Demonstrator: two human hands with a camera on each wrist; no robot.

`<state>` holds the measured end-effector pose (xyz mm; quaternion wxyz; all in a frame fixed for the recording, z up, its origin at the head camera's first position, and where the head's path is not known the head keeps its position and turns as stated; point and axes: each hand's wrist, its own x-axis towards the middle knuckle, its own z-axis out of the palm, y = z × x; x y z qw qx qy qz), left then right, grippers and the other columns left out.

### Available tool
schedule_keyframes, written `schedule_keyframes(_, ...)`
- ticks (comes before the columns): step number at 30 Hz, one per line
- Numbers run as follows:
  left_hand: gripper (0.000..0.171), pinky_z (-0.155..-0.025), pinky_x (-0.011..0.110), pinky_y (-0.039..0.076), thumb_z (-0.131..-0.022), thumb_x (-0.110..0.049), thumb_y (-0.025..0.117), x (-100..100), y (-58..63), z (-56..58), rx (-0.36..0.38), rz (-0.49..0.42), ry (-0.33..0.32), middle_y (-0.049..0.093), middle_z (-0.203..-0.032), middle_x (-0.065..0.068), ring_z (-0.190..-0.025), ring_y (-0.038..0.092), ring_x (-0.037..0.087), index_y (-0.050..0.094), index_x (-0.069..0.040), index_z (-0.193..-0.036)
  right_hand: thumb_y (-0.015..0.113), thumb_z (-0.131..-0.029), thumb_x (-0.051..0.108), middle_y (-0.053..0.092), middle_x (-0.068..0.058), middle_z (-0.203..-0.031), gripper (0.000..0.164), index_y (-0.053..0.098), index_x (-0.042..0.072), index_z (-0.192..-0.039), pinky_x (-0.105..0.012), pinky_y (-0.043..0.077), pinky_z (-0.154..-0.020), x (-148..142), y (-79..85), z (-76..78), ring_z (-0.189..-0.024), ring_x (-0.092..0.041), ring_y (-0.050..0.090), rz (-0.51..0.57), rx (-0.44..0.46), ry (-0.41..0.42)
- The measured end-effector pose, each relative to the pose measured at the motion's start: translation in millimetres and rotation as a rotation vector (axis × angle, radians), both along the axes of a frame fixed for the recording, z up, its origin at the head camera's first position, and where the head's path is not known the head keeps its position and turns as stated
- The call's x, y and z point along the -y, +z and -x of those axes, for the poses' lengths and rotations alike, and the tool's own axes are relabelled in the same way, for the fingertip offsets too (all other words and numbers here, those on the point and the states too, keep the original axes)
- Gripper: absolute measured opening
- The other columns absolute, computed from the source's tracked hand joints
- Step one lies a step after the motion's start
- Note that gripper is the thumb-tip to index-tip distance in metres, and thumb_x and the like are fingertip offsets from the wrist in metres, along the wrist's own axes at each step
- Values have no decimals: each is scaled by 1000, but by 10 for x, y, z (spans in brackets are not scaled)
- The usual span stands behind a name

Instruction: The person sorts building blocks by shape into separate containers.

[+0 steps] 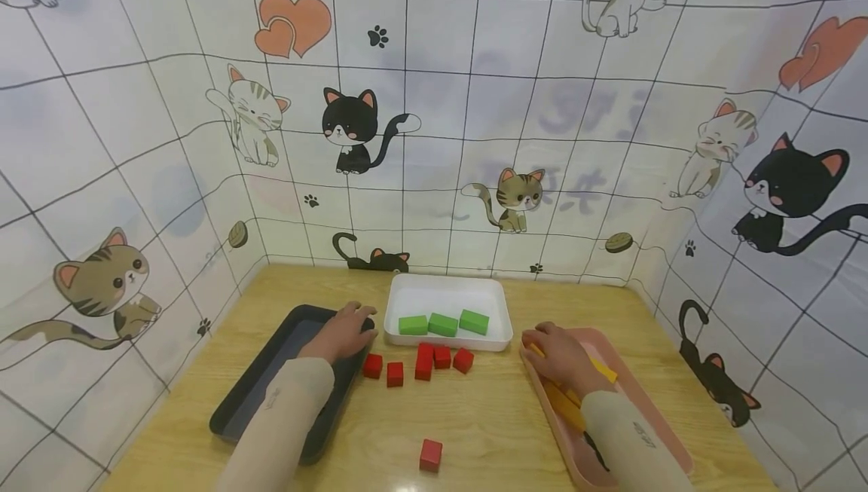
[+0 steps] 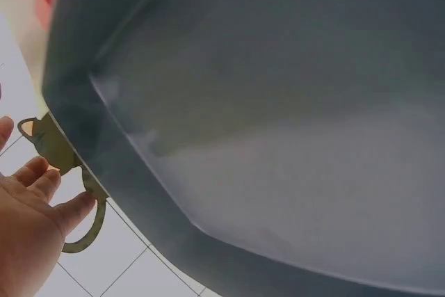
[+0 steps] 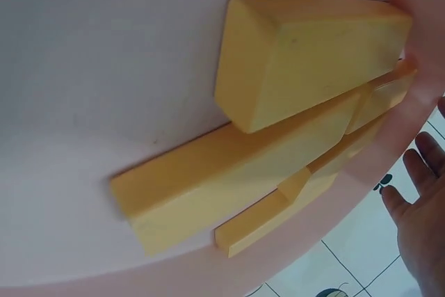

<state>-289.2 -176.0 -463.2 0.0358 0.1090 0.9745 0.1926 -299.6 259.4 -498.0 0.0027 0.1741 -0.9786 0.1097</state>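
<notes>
My left hand (image 1: 344,332) hovers over the far right corner of a dark grey tray (image 1: 261,371), its fingers loosely spread. The left wrist view shows that tray's bare inside, and the fingers (image 2: 49,186) hold nothing. Over the far left part of a pink tray (image 1: 644,409) is my right hand (image 1: 559,359), fingers relaxed. Several yellow blocks (image 3: 313,67) of different lengths lie in the pink tray, partly hidden by the hand and sleeve in the head view. Whether either hand touches its tray's rim is hard to tell.
A white tray (image 1: 444,292) at the back middle holds three green blocks (image 1: 443,325). In front of it, several red blocks (image 1: 423,362) lie on the wooden table (image 1: 502,424). A lone red cube (image 1: 430,455) sits nearer the front. Cat-patterned cloth walls (image 1: 434,138) enclose the table.
</notes>
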Motion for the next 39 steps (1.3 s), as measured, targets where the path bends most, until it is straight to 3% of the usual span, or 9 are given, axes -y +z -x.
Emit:
schedule_keyframes(9, 48, -105, 60, 37, -98, -22, 63, -160, 77, -77, -28, -193, -42, 39, -145, 27, -135, 36, 45, 51, -3, -140, 62, -98, 35, 55, -17, -130, 37, 64, 14, -129, -55, 49, -95, -14, 11, 11, -107, -37, 60, -25, -31, 40)
schedule_keyframes(14, 44, -105, 58, 37, -98, -20, 63, -336, 118, -211, -31, -296, -68, 42, -141, 24, -132, 39, 42, 53, -2, -137, 60, -98, 36, 53, -19, -132, 40, 63, 13, -131, -56, 47, -97, 11, 12, -4, -110, -39, 59, -35, -25, 51)
schedule_keyframes(19, 47, -105, 54, 40, -97, -25, 65, -493, 106, -386, -15, -329, -136, 46, -137, 20, -128, 44, 37, 54, -3, -136, 58, -99, 38, 51, -18, -137, 44, 60, 14, -135, -57, 45, -99, 29, -6, 5, -115, -40, 57, -51, -22, 41)
schedule_keyframes(26, 57, -104, 55, 40, -94, -34, 69, -569, 104, -646, 49, -375, -223, 48, -138, 16, -127, 47, 34, 52, -5, -140, 59, -99, 37, 51, -18, -136, 45, 58, 14, -137, -57, 45, -99, 37, -25, 7, -115, -40, 57, -35, -18, 37)
schedule_keyframes(31, 62, -103, 56, 41, -92, -36, 72, -607, 85, -780, 117, -459, -242, 46, -146, 12, -131, 45, 35, 49, -13, -145, 59, -99, 37, 50, -19, -136, 46, 57, 13, -139, -57, 45, -99, 17, -36, 0, -114, -40, 57, -36, 2, 24)
schedule_keyframes(39, 62, -101, 57, 41, -89, -35, 75, -668, -43, -989, 212, -519, -254, 53, -138, 13, -125, 48, 36, 52, -6, -139, 58, -99, 39, 47, -18, -140, 47, 55, 15, -140, -59, 43, -100, -12, -10, -19, -118, -41, 54, -40, 38, -2)
